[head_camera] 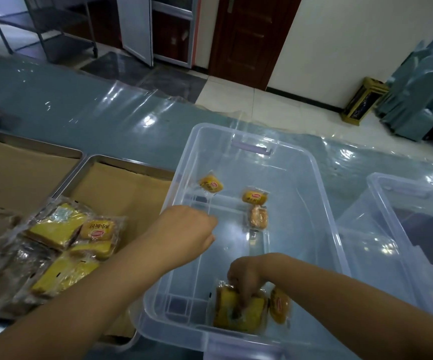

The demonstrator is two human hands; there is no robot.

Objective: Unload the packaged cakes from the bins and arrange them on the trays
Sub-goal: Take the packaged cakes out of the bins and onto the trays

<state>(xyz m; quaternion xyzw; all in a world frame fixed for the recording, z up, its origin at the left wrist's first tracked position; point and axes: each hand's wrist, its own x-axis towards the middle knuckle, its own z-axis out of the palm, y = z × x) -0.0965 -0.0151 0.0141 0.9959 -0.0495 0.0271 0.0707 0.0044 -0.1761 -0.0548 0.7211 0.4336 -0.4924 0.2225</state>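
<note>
The right hand (245, 278) reaches into the near corner of the clear bin (327, 203) and grasps a large packaged cake (233, 313) from above, with a smaller round cake (280, 305) just to its right. As the fingers press on glossy film, the pack may slip during the lift, or the soft cake may be squashed. The left hand (189, 229) hovers at the bin's left rim with fingers curled under, so one cannot tell if it holds something; its forearm passes beside the heap of cakes (64, 245) on the tray (122, 162) and could push them out of order.
</note>
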